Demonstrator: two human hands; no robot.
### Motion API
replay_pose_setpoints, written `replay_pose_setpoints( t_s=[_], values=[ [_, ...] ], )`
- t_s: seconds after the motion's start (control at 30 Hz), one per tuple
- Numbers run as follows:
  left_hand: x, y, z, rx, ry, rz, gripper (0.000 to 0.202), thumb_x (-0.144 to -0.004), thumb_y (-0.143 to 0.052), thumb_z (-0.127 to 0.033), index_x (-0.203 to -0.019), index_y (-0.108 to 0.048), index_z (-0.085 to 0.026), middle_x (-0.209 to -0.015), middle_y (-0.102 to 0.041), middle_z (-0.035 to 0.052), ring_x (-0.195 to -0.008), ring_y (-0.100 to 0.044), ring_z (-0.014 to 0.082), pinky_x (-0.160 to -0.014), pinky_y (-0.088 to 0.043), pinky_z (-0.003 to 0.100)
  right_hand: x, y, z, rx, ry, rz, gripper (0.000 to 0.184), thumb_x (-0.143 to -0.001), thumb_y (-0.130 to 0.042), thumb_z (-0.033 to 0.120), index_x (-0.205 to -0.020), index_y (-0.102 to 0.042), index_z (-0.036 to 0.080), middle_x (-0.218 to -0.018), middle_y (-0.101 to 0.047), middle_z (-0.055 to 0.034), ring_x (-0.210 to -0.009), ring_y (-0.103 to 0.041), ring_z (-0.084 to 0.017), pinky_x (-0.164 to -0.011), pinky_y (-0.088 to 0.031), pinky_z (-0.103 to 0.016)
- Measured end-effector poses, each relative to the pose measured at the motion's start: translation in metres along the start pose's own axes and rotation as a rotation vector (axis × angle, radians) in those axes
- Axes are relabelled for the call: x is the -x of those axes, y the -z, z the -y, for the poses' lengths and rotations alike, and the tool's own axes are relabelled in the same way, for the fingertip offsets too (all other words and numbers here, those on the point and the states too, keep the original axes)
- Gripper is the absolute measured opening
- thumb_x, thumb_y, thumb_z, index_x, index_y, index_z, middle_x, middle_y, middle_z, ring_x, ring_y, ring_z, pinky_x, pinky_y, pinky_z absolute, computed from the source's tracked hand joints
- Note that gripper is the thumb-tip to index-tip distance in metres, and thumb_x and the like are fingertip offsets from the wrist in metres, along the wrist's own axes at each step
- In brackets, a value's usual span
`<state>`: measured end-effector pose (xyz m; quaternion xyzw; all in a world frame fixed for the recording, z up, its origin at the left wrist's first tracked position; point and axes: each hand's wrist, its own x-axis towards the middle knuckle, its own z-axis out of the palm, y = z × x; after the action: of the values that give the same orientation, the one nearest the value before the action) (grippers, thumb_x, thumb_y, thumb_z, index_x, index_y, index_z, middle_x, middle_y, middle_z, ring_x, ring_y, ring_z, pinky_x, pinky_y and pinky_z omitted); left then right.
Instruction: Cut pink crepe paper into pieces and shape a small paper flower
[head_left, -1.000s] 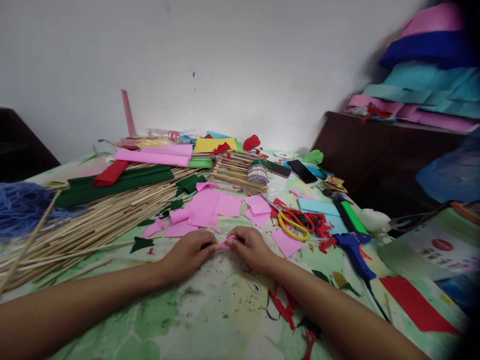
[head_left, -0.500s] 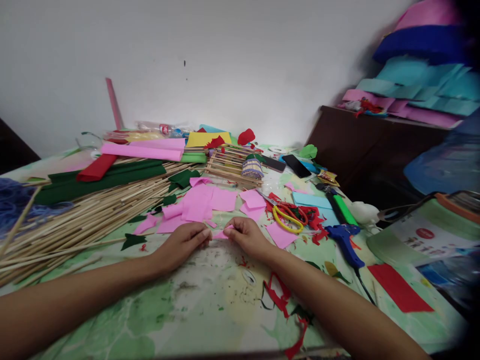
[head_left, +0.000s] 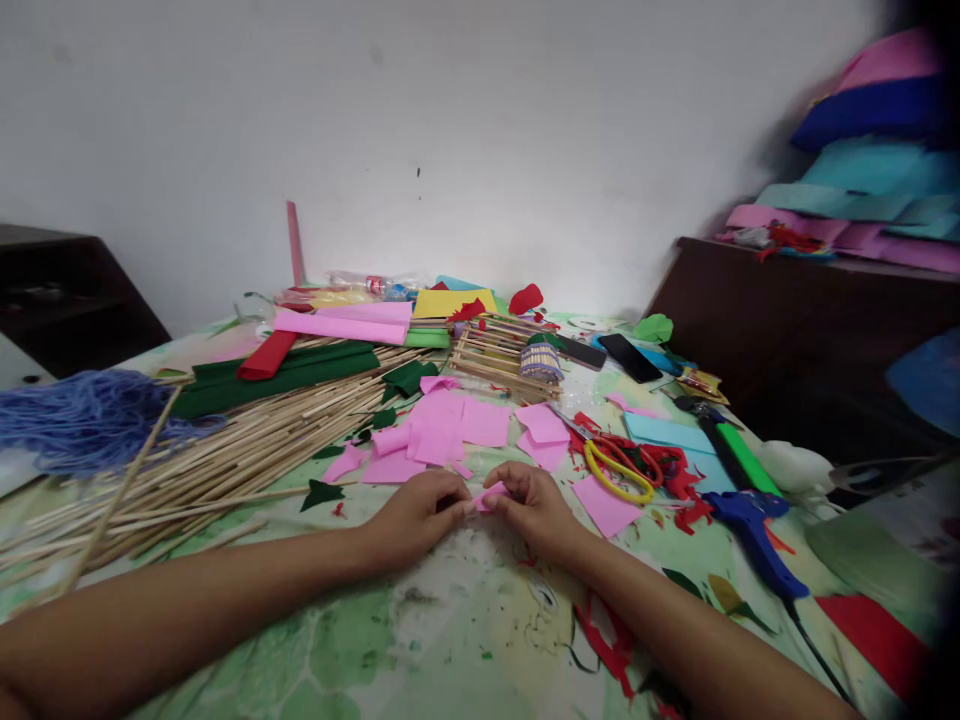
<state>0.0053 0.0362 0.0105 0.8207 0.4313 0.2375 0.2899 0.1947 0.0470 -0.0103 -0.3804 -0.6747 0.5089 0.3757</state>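
Observation:
Between my two hands is a small piece of pink crepe paper (head_left: pixel 491 496). My left hand (head_left: pixel 421 515) pinches its left end between thumb and fingers. My right hand (head_left: pixel 536 508) holds the other end, thumb below and fingertips curled above. Just beyond the hands lie several cut pink sheets (head_left: pixel 439 425), overlapping one another. Yellow-handled scissors (head_left: pixel 619 472) rest to the right, on red scraps (head_left: pixel 679 478). Another pink square (head_left: pixel 606 503) lies below the scissors.
Long thin sticks (head_left: pixel 247 440) spread over the left side, beside blue yarn (head_left: pixel 82 415). A stick frame (head_left: pixel 502 355) stands at the back, near a black phone (head_left: pixel 628 357). A blue glue gun (head_left: pixel 757 540) lies at the right, with its cord running forward.
The view has swung left, so everything sits further right and lower. My hands have come closer together on the pink piece, and its shape looks narrower.

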Motion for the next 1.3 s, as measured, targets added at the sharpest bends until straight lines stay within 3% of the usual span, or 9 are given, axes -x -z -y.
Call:
replay_pose_setpoints(
  t_s=[0.1, 0.2, 0.33, 0.57, 0.73, 0.83, 0.93, 1.07, 1.3],
  values=[
    [0.001, -0.001, 0.001, -0.026, -0.027, -0.01, 0.028, -0.087, -0.044, -0.033, -0.072, -0.06, -0.016, -0.068, -0.058, 0.0019, -0.066, -0.051, 0.0153, -0.062, -0.039, 0.027, 0.001, -0.002, -0.002, 0.057, 0.055, -0.057, 0.013, -0.075, -0.058, 0.028, -0.085, -0.055, 0.019, -0.066, -0.059, 0.0017, -0.061, -0.055, -0.013, -0.058, -0.042, -0.024],
    [0.002, -0.002, 0.003, -0.045, -0.056, -0.006, 0.027, -0.088, -0.042, -0.033, -0.076, -0.06, -0.017, -0.072, -0.06, 0.0024, -0.069, -0.053, 0.0159, -0.064, -0.039, 0.027, 0.004, -0.002, -0.001, 0.362, 0.219, -0.099, 0.01, -0.078, -0.055, 0.022, -0.087, -0.056, 0.02, -0.075, -0.061, -0.0007, -0.07, -0.056, -0.014, -0.066, -0.043, -0.026],
    [0.004, -0.004, 0.004, -0.061, -0.086, 0.046, 0.023, -0.087, -0.045, -0.032, -0.081, -0.061, -0.017, -0.076, -0.063, 0.0026, -0.071, -0.055, 0.016, -0.065, -0.04, 0.026, 0.008, 0.0, 0.005, 0.629, 0.384, -0.019, 0.012, -0.081, -0.05, 0.019, -0.091, -0.057, 0.019, -0.084, -0.064, -0.0044, -0.08, -0.058, -0.016, -0.074, -0.043, -0.028],
    [0.005, -0.004, 0.005, -0.081, -0.102, 0.072, 0.029, -0.089, -0.04, -0.033, -0.073, -0.058, -0.017, -0.068, -0.061, 0.0016, -0.064, -0.053, 0.0151, -0.06, -0.038, 0.025, 0.01, -0.004, 0.003, 0.743, 0.404, -0.012, 0.022, -0.085, -0.049, 0.022, -0.105, -0.056, 0.018, -0.095, -0.066, -0.0066, -0.088, -0.059, -0.017, -0.079, -0.044, -0.029],
    [0.003, -0.004, 0.007, -0.076, -0.065, 0.031, 0.029, -0.088, -0.041, -0.035, -0.067, -0.052, -0.018, -0.065, -0.055, 0.0, -0.063, -0.05, 0.0154, -0.059, -0.037, 0.025, 0.003, 0.011, 0.012, 0.946, 0.293, -0.009, 0.027, -0.087, -0.047, 0.019, -0.112, -0.056, 0.019, -0.103, -0.065, -0.006, -0.097, -0.057, -0.016, -0.086, -0.041, -0.026],
    [0.002, -0.003, 0.008, 0.001, -0.015, 0.024, 0.031, -0.087, -0.042, -0.038, -0.063, -0.049, -0.019, -0.064, -0.052, -0.0002, -0.062, -0.049, 0.0158, -0.058, -0.036, 0.025, 0.001, 0.043, 0.023, 1.219, 0.072, -0.103, 0.037, -0.083, -0.046, 0.012, -0.119, -0.051, 0.021, -0.11, -0.061, -0.0049, -0.103, -0.053, -0.015, -0.088, -0.038, -0.024],
    [0.001, -0.003, 0.008, 0.111, 0.057, 0.002, 0.03, -0.084, -0.046, -0.039, -0.063, -0.05, -0.019, -0.062, -0.052, -0.0006, -0.061, -0.049, 0.016, -0.058, -0.036, 0.026, 0.006, 0.081, 0.028, 1.305, -0.071, -0.22, 0.036, -0.078, -0.047, 0.011, -0.112, -0.054, 0.013, -0.109, -0.059, -0.0127, -0.105, -0.05, -0.022, -0.09, -0.035, -0.031],
    [-0.007, -0.005, 0.006, 0.462, 0.236, -0.056, 0.028, -0.08, -0.053, -0.043, -0.066, -0.051, -0.018, -0.06, -0.057, -0.0008, -0.056, -0.051, 0.015, -0.057, -0.038, 0.027, 0.015, 0.111, 0.023, 1.364, -0.258, -0.299, 0.027, -0.074, -0.051, 0.02, -0.098, -0.058, 0.007, -0.099, -0.06, -0.0193, -0.097, -0.052, -0.029, -0.081, -0.038, -0.036],
    [-0.026, -0.009, -0.001, 0.93, 0.44, -0.18, 0.028, -0.072, -0.066, -0.039, -0.069, -0.051, -0.016, -0.082, -0.07, 0.0094, -0.063, -0.06, 0.0135, -0.058, -0.042, 0.025, 0.015, 0.122, 0.014, 1.384, -0.388, -0.304, 0.023, -0.075, -0.054, 0.027, -0.094, -0.057, 0.014, -0.098, -0.061, -0.0141, -0.092, -0.056, -0.026, -0.068, -0.037, -0.029]
  ],
)
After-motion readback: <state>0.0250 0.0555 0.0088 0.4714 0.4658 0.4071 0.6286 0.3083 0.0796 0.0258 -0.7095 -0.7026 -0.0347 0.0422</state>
